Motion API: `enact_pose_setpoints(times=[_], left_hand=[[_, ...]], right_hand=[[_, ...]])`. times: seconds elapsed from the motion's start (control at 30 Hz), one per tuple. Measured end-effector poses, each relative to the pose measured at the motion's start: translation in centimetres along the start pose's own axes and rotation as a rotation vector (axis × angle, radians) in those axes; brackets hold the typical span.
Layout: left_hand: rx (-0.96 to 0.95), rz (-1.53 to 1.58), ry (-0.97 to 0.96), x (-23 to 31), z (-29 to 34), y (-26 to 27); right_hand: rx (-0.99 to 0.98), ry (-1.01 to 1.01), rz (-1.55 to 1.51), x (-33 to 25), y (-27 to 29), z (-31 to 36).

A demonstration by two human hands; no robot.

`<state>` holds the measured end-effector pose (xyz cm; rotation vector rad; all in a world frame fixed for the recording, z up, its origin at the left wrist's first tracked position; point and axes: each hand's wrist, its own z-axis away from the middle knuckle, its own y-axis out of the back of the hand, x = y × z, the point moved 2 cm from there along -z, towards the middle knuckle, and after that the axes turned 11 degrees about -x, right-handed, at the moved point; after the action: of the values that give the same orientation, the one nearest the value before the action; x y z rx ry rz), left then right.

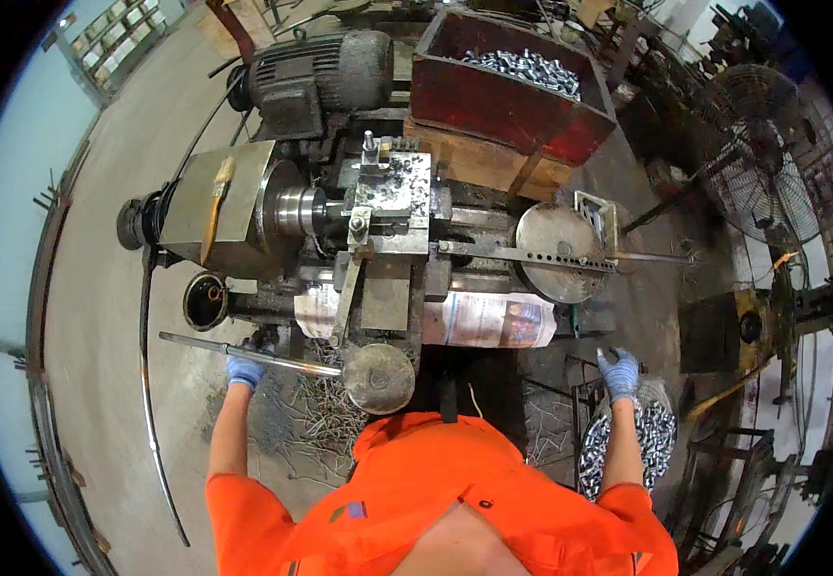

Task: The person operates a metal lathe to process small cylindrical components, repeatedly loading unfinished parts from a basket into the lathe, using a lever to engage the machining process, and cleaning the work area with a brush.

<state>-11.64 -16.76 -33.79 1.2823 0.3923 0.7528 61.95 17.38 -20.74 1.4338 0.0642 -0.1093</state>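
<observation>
My left hand (pixel 245 369), in a blue-and-white glove, is at the lathe's front left, beside a long metal lever bar (pixel 287 363) that ends in a round disc (pixel 378 378). The bar crosses over it and its fingers are mostly hidden near a dark machine part. My right hand (pixel 620 374), gloved the same way, is just above the rim of a round basket of short shiny metal pieces (pixel 654 437). Its thumb and fingers look apart, and I see nothing held. Between the hands stands the lathe, with its chuck (pixel 294 209) and chip-strewn tool slide (pixel 405 192).
A brush (pixel 215 211) lies on the headstock (pixel 207 197). Behind are a motor (pixel 325 72) and a red bin (pixel 508 106) holding metal pieces. A perforated bar (pixel 541 257) reaches right past a round plate (pixel 560 230). A caged fan (pixel 757 154) stands at right; shavings (pixel 325 422) litter the floor.
</observation>
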Motion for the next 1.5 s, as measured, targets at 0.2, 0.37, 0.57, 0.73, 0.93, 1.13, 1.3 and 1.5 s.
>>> enact_pose_setpoints(times=[0.2,0.37,0.57,0.73,0.93,1.13,1.3,1.5], left_hand=[[0.120,0.138,0.280,4.6,0.8,-3.8],[-0.138,-0.063,0.120,4.0,0.3,-4.6],[-0.176,-0.088,0.040,4.0,1.1,0.0],[-0.221,0.145,0.170,-0.1,3.5,3.1],[0.216,0.710,0.212,-4.8,9.8,19.4],[0.330,0.511,0.564,-17.1,18.3,20.9],[0.332,0.257,0.691,-9.9,19.4,15.0],[0.311,0.164,0.742,2.3,20.9,17.4]], right_hand=[[-0.053,0.120,-0.302,-1.1,-2.1,1.8],[-0.067,0.118,-0.348,-4.9,2.3,2.4],[0.065,0.276,-0.301,-9.8,9.1,-0.8],[0.117,0.781,-0.378,-25.6,15.3,-1.0],[0.060,1.269,-0.172,-44.1,16.1,3.5],[-0.276,1.270,0.331,-55.7,12.7,6.1],[-0.239,1.325,0.204,-55.5,12.1,6.3],[-0.167,1.331,0.132,-55.1,11.8,5.7]])
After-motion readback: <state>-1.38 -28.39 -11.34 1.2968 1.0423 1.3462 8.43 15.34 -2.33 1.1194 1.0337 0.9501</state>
